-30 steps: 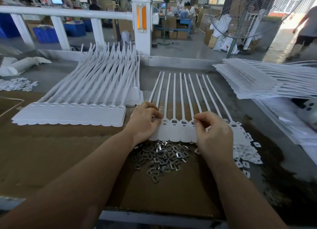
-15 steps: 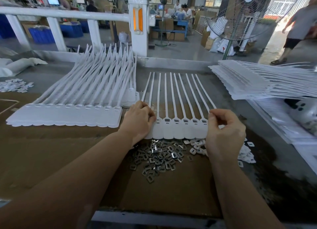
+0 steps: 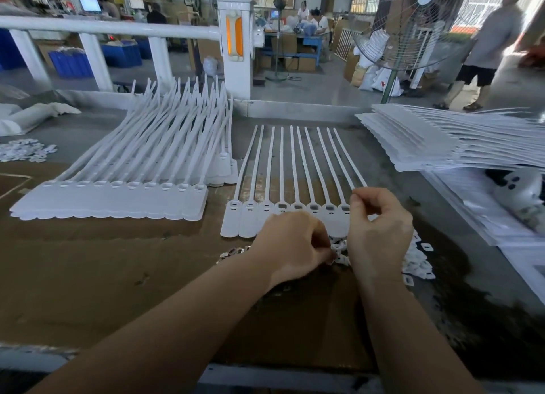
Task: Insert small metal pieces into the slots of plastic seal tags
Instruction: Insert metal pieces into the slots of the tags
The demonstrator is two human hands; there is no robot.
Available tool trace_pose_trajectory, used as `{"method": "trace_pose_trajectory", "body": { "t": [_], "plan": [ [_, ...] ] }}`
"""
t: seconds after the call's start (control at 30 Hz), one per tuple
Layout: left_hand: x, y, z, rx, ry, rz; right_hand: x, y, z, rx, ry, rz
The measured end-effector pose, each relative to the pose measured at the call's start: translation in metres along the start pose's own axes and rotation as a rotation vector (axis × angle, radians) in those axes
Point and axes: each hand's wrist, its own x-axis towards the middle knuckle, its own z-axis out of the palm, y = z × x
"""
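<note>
two hands (image 3: 295, 243), ten joined seal tags (image 3: 283, 216)

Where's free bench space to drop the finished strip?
Bare brown board in front of the stacked tags, left of the left hand. Crowded: loose metal pieces beneath both hands, white caps beside the right hand, right-side stack.

My one head camera looks forward and down, close over the workbench (image 3: 88, 275). Wide angle; the workshop shows behind.
</note>
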Motion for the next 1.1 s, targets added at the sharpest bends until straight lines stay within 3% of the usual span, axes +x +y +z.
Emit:
{"method": "trace_pose_trajectory", "body": {
  "t": [0.27, 0.63, 0.9, 1.1],
  "plan": [
    [0.003, 0.006, 0.007, 0.189, 0.002, -0.079, -0.001, -0.003, 0.000, -0.001, -0.037, 0.008],
    [0.001, 0.001, 0.004, -0.009, 0.030, -0.037, 0.001, 0.001, 0.001, 0.012, -0.047, -0.003],
    [0.012, -0.036, -0.036, -0.313, 0.238, -0.190, 0.000, 0.004, 0.002, -0.013, -0.083, -0.055],
    [0.027, -0.053, -0.041, -0.377, 0.243, -0.256, -0.001, 0.005, 0.005, -0.050, -0.103, -0.082]
  ]
}}
